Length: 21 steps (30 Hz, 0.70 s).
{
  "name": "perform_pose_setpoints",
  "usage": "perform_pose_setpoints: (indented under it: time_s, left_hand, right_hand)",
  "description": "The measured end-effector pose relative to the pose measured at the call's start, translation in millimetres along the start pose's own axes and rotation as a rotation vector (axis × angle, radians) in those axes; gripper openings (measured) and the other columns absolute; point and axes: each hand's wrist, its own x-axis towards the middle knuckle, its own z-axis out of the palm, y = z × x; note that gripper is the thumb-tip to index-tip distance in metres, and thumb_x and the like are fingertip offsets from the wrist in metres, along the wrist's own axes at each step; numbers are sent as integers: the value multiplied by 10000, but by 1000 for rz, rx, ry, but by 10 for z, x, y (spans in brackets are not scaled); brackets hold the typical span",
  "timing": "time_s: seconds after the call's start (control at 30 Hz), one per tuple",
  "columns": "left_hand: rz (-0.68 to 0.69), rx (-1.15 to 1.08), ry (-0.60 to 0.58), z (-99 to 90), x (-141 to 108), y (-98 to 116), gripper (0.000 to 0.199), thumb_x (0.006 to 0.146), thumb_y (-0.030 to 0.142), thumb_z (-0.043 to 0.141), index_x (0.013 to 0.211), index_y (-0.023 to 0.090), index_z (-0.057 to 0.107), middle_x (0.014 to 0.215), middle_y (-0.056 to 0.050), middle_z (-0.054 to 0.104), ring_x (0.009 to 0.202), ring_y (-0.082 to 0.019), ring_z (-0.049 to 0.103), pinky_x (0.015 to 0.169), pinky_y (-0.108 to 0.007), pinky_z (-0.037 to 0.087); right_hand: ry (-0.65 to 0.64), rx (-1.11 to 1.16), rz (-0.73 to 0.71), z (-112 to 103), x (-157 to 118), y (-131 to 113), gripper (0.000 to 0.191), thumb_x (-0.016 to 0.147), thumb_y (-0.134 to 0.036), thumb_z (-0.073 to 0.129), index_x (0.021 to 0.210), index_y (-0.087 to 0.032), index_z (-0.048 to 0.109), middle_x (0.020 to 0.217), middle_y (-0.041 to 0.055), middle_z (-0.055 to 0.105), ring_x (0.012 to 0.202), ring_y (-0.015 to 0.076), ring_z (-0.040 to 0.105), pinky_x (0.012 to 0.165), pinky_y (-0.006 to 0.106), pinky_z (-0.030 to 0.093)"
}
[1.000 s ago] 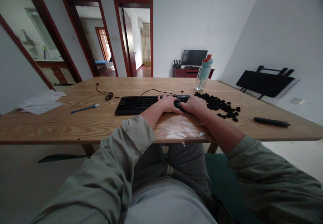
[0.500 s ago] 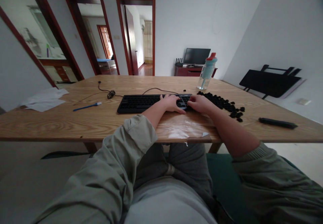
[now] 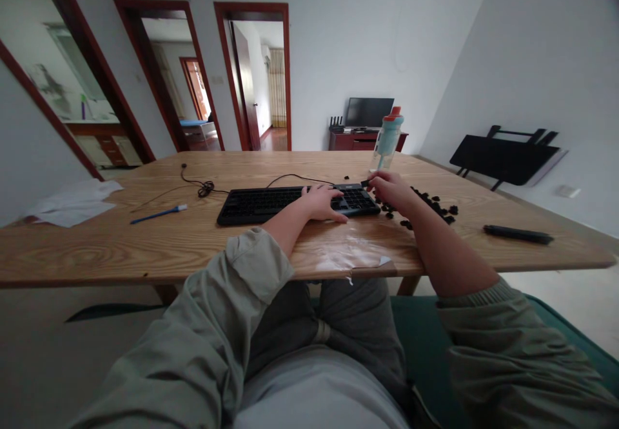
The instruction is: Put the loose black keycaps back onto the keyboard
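A black keyboard [image 3: 261, 204] lies across the middle of the table. My left hand [image 3: 323, 202] rests on its right half, fingers spread over the keys and thumb stretched out along the front edge. Just past the keyboard's right end is my right hand [image 3: 391, 189], its fingers pinched on a small black keycap [image 3: 365, 184]. A pile of loose black keycaps [image 3: 435, 204] spreads beside and beneath that hand, which hides part of it. One stray keycap [image 3: 347, 178] sits behind the keyboard.
A bottle with a red lid [image 3: 387, 140] stands behind the keycaps. To the left lie a blue brush [image 3: 157, 215], the coiled cable [image 3: 206, 189] and white paper [image 3: 80, 202]. A dark, long object [image 3: 517, 234] lies at the right of the wooden table [image 3: 159, 248].
My right hand has lifted off the keyboard's right end and moved right towards the pile, with a small black keycap at its fingertips. My left hand stays on the keys. The view has shifted slightly.
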Motion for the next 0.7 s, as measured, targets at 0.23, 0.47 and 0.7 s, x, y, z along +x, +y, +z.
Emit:
perform_pose_setpoints:
  time_s: [0.23, 0.47, 0.7]
  left_hand:
    - [196, -32, 190, 35, 12, 62, 584, 814, 585, 634, 1321, 296, 620, 1397, -65, 556, 1319, -289, 461, 1115, -476, 332]
    - [165, -214, 444, 21, 67, 5, 366, 852, 324, 640, 1192, 195, 686, 1171, -51, 691, 1095, -209, 622, 986, -329, 462]
    - [222, -278, 531, 2, 60, 72, 301, 840, 302, 680, 1120, 199, 716, 1075, -22, 723, 974, -179, 657, 909, -301, 492]
  right_hand:
    - [94, 79, 12, -19, 8, -18, 322, 734, -360, 576, 914, -113, 677, 689, 39, 582, 510, 104, 418, 441, 237, 297]
    - [-28, 66, -4, 6, -98, -153, 392, 739, -378, 649, 1015, -102, 672, 730, 38, 617, 523, 87, 410, 459, 230, 302]
    - [-156, 216, 13, 57, -153, -245, 404, 742, -419, 710, 1004, -122, 632, 595, -21, 506, 500, 84, 393, 445, 217, 265]
